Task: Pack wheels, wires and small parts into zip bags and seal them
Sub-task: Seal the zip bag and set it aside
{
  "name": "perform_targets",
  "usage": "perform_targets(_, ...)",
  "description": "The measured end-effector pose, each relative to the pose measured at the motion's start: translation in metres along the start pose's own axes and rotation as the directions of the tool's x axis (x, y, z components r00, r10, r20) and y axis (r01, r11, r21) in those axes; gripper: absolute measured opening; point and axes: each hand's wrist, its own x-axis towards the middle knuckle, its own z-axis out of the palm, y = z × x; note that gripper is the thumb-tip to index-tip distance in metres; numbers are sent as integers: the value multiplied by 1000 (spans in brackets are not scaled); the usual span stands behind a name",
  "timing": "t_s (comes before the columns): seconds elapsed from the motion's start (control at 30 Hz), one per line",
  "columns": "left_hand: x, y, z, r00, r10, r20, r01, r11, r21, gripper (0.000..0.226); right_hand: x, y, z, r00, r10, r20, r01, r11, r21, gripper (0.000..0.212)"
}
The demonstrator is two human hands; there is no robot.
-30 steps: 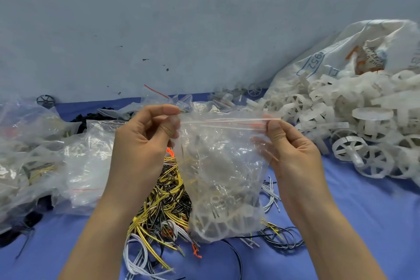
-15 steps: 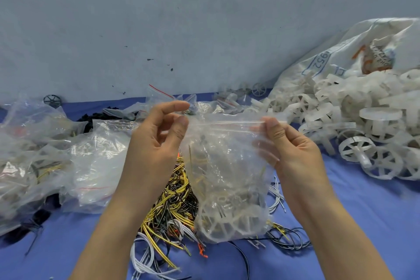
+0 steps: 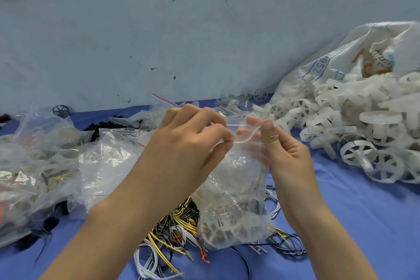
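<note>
A clear zip bag [image 3: 236, 200] hangs upright in the middle of the head view, with white wheels and wires inside at its bottom. My left hand [image 3: 188, 150] pinches the bag's top strip from the left. My right hand [image 3: 281, 154] pinches the same strip from the right, thumb up. The two hands are close together at the strip. Beneath the bag lies a tangle of yellow, black and white wires [image 3: 175, 234]. A heap of loose white wheels [image 3: 363, 125] sits at the right.
Several filled clear bags [image 3: 45, 166] are piled at the left on the blue cloth [image 3: 363, 223]. A big white sack [image 3: 341, 63] leans on the grey wall behind the wheels. A dark wheel [image 3: 61, 110] stands at the back left.
My left hand has slid rightward along the bag's top strip toward my right hand, so the gap between them has closed. The camera view has tilted up a little.
</note>
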Motion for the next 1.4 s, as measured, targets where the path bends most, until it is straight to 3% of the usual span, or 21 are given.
perform_targets(0.07, 5, 5, -4, 995, 24, 100, -17, 998, -68, 19, 0, -1, -1, 1000, 4, -3, -4, 1000, 5, 32)
perform_targets(0.17, 11, 3, -8, 920, -115, 375, 182, 972, -148, 23, -1, -1, -3, 999, 6, -32, -7, 1000, -13, 32)
perform_targets(0.27, 13, -1, -8, 828, -122, 547, 319, 906, -280, 18, -1, -1, -5, 999, 1, -55, -2, 1000, -17, 30)
perform_targets(0.43, 21, -3, -8, 917, -152, 369, 222, 962, -157, 31, 1, 1, -6, 996, 14, -85, -9, 998, 67, 32)
perform_targets(0.57, 27, -3, -4, 908, -192, 373, 239, 967, -86, 30, 1, -1, -8, 996, 25, -81, -16, 995, 103, 36)
perform_targets(0.77, 26, -3, 7, 933, -227, 279, 279, 946, -165, 30, 0, 0, -10, 993, -9, -118, 16, 998, 58, 34)
perform_targets(0.93, 38, 8, 18, 919, -200, 339, 318, 884, -342, 31, -1, 4, -8, 987, -53, -150, 49, 998, -27, 26)
perform_targets(1.03, 44, 12, 22, 925, -173, 338, 290, 897, -335, 17, 0, 6, -7, 983, -73, -171, 64, 996, -58, 21)
perform_targets(1.17, 50, 18, 25, 926, -165, 339, 268, 921, -284, 18, 1, 6, -7, 979, -81, -187, 71, 996, -60, 20)
perform_targets(1.27, 57, 18, 24, 880, -202, 429, 379, 843, -382, 16, 1, 4, -10, 981, -76, -178, 69, 997, -44, 23)
perform_targets(1.4, 70, 9, 15, 701, -181, 690, 636, 598, -488, 24, 2, -1, -13, 992, -77, -103, 73, 996, -43, 22)
